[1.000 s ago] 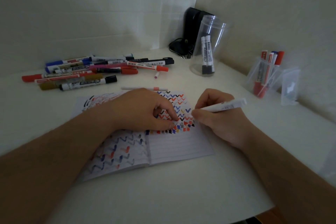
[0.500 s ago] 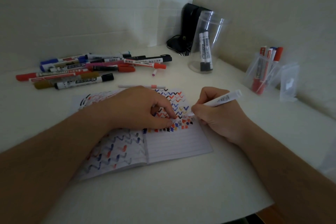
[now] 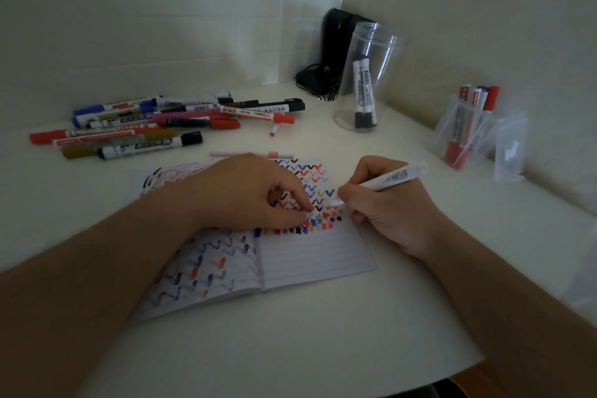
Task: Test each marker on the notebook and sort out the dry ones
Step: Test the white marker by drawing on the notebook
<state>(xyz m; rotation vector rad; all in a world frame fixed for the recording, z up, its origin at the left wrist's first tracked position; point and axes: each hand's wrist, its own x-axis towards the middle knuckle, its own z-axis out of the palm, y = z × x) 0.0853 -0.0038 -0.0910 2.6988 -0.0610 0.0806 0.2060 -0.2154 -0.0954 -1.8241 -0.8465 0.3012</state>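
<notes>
The notebook point(image 3: 310, 262) has matt, lined paper pages. The white marker point(image 3: 387, 179) looks like smooth plastic with a slight sheen. The tall cup point(image 3: 371, 52) is clear, glossy plastic, and the table point(image 3: 290, 349) is matt white and smooth.

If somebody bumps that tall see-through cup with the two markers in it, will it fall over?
Probably easily. The clear cup is tall and narrow and looks like thin plastic, so likely light. The two markers inside lean against its wall, which may pull it sideways. Being round, it would likely roll on the table once tipped.
</notes>
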